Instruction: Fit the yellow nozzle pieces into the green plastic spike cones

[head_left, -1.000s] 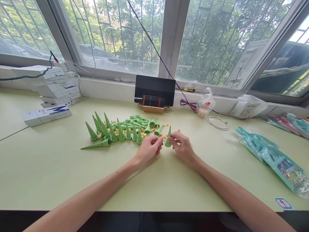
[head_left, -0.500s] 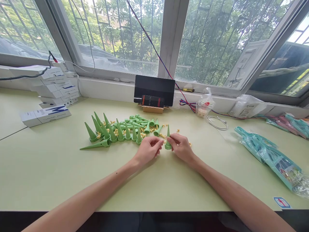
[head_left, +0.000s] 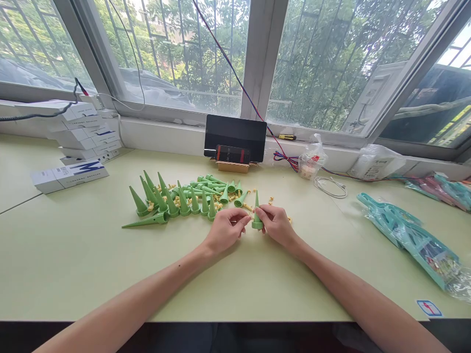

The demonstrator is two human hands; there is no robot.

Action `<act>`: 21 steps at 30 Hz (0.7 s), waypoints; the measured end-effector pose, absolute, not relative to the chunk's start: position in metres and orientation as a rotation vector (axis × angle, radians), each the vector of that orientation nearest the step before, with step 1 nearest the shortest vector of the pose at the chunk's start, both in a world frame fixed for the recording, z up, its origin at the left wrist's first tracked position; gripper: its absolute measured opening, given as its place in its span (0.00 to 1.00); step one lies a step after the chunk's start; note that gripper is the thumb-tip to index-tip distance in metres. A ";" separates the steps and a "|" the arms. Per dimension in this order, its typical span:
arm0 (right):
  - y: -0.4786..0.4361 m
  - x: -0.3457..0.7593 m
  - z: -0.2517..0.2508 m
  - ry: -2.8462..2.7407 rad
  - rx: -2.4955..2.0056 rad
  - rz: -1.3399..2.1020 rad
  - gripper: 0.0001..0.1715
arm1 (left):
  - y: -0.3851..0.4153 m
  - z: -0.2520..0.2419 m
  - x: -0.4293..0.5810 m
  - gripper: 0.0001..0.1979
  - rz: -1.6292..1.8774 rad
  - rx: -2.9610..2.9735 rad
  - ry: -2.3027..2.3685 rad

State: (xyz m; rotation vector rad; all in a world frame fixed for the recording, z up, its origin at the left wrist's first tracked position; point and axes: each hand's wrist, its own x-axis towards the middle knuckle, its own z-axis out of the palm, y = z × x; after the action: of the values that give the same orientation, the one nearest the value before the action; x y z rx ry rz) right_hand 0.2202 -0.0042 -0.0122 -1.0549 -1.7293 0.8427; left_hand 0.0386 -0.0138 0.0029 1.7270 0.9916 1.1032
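Observation:
My right hand is closed around a green plastic watering spike, held upright with its point up and its wide collar down. Close to its left side, my left hand has thumb and forefinger pinched together. Whatever sits between those fingertips is too small to make out. Left of the hands, several green spikes stand in a row on their collars, and one spike lies on its side in front. Behind them is a heap of lying spikes mixed with small yellow plastic pieces.
A dark tablet with a phone before it stands at the back. White boxes are stacked at the left. A tied plastic bag, a coiled white cable and wrapped teal plastic items lie to the right.
The spike in my right hand has turned slightly and shifted a little to the right. My left fingertips have moved slightly nearer to it.

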 end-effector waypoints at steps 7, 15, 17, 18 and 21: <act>-0.005 0.220 -0.010 -1.714 -1.036 0.887 0.25 | -0.015 0.004 0.039 0.11 1.146 1.815 0.998; -0.005 0.220 -0.009 -1.711 -1.026 0.914 0.24 | -0.014 0.002 0.038 0.10 1.178 1.996 0.961; -0.005 0.220 -0.008 -1.711 -1.029 0.930 0.24 | -0.012 0.000 0.037 0.10 1.204 2.097 0.930; -0.006 0.221 -0.008 -1.711 -1.031 0.942 0.24 | -0.012 0.000 0.037 0.10 1.226 2.157 0.904; -0.006 0.221 -0.005 -1.713 -1.032 0.982 0.24 | -0.010 -0.002 0.034 0.10 1.262 2.357 0.811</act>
State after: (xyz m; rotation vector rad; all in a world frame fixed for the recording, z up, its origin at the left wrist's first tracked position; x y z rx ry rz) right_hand 0.2205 -0.0064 -0.0052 -1.0318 -1.7131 0.9823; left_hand 0.0342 -0.0098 -0.0018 2.3571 0.8112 1.2618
